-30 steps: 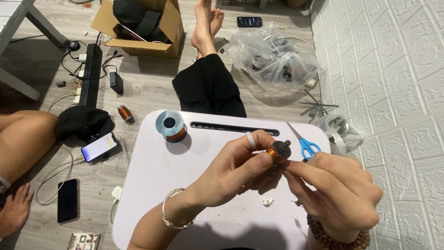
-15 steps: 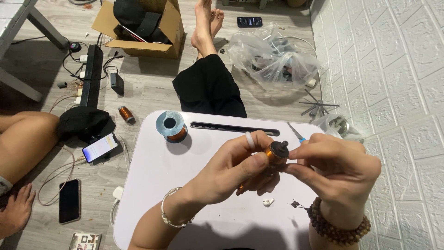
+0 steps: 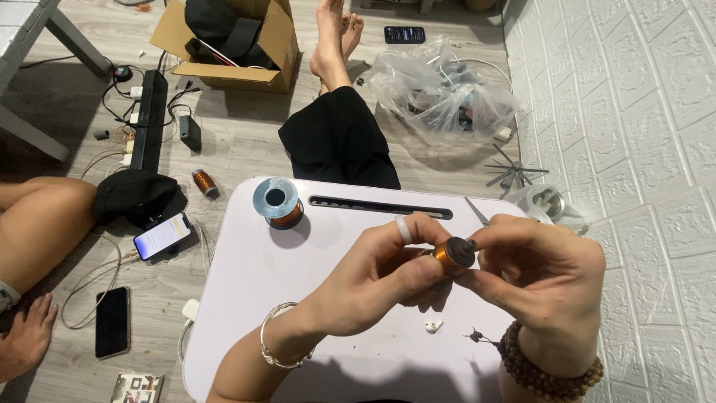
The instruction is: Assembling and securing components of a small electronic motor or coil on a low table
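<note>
Pinching a small copper-wound coil (image 3: pixel 453 255) over the white lap table (image 3: pixel 246 298), the left hand (image 3: pixel 373 280) is closed on its near side while the right hand (image 3: pixel 537 276) grips its far end with closed fingertips. Steady, even tension would likely keep the windings tight. Farther off stands a wire spool (image 3: pixel 277 202); beyond, a cardboard box (image 3: pixel 224 45).

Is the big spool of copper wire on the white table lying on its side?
No, the copper wire spool stands on end on the white table, its round grey flange facing up.
</note>
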